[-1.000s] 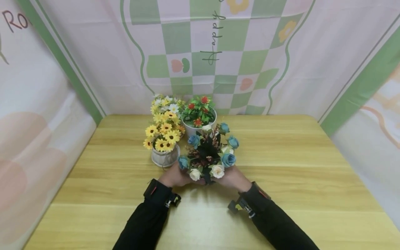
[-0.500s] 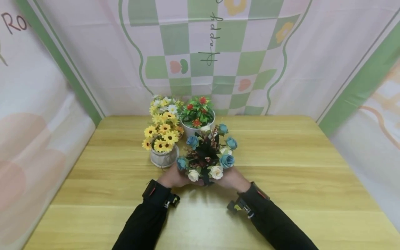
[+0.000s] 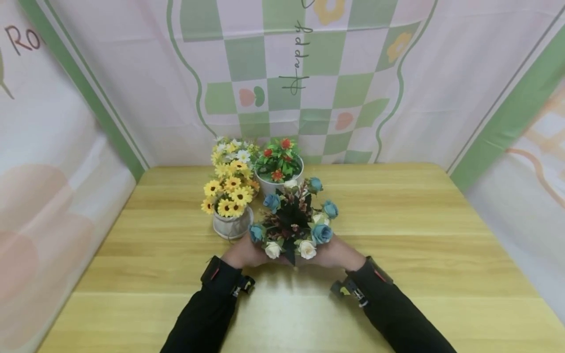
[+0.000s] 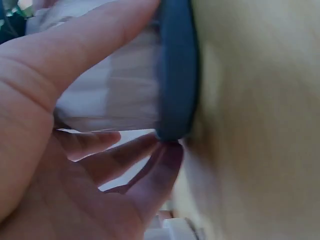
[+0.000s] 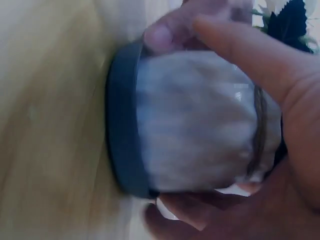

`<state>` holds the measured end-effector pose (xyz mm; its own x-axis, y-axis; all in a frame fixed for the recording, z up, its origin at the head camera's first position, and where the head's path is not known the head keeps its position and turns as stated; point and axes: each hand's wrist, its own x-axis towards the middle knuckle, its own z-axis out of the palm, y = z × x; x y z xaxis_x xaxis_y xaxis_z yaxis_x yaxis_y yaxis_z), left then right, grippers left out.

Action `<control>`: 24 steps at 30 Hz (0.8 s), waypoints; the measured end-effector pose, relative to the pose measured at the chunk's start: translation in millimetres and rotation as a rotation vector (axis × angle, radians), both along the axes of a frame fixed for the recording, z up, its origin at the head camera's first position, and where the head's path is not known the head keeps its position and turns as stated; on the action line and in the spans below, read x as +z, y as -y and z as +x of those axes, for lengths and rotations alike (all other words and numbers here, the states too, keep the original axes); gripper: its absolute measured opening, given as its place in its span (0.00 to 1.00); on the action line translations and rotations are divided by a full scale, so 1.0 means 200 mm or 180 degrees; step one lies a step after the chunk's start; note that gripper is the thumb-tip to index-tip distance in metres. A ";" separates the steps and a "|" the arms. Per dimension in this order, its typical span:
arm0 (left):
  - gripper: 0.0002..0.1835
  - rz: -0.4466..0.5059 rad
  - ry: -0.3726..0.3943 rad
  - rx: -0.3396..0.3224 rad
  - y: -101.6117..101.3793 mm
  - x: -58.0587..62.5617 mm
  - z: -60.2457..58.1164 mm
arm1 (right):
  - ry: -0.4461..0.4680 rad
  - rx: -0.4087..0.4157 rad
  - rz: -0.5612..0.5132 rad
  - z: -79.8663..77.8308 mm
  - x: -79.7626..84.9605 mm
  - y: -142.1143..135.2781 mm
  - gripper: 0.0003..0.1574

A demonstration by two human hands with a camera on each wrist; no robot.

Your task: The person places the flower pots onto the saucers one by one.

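Note:
A potted arrangement of artificial blue and white roses stands at the middle of the table, its pot hidden under the blooms in the head view. The wrist views show that flowerpot as pale and cloth-wrapped, with a dark blue-grey base at the wooden surface and a cord round its upper part. My left hand grips it from the left, thumb across the near side and fingers curled behind. From the right my right hand holds it, thumb over the wrapping and fingers round the far side.
Close on the left stands a pot of yellow daisies, with white and yellow flowers behind it. A white pot with red flowers sits just beyond the roses. A printed curtain borders the table at the back.
My right hand and forearm have shifted slightly to the right, and the blue roses on that side moved a little. The left hand and the other pots stay nearly in place.

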<state>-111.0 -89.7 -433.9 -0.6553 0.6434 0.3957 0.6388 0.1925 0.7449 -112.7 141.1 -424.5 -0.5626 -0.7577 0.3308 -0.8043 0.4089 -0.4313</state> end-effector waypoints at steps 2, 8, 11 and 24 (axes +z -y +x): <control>0.40 -0.0192 -0.0070 0.0041 0.00 0.01 0.00 | 0.0513 -0.0140 -0.0048 0.01 0.02 0.00 0.47; 0.43 -0.0645 -0.0184 0.0120 -0.02 0.06 0.03 | 0.0769 -0.0191 -0.0456 0.04 0.02 0.02 0.55; 0.41 -0.0680 -0.0064 0.0188 -0.03 0.09 0.06 | 0.0777 -0.0153 -0.0741 0.05 0.02 0.03 0.55; 0.38 -0.1068 0.0329 0.0962 -0.07 0.09 0.15 | 0.0871 -0.0396 -0.1027 0.09 0.02 0.06 0.57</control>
<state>-80.1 -74.9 -415.9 -0.8582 0.4988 0.1210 0.4426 0.5999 0.6665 -94.5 129.4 -419.7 -0.7428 -0.5610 0.3654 -0.5957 0.3048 -0.7431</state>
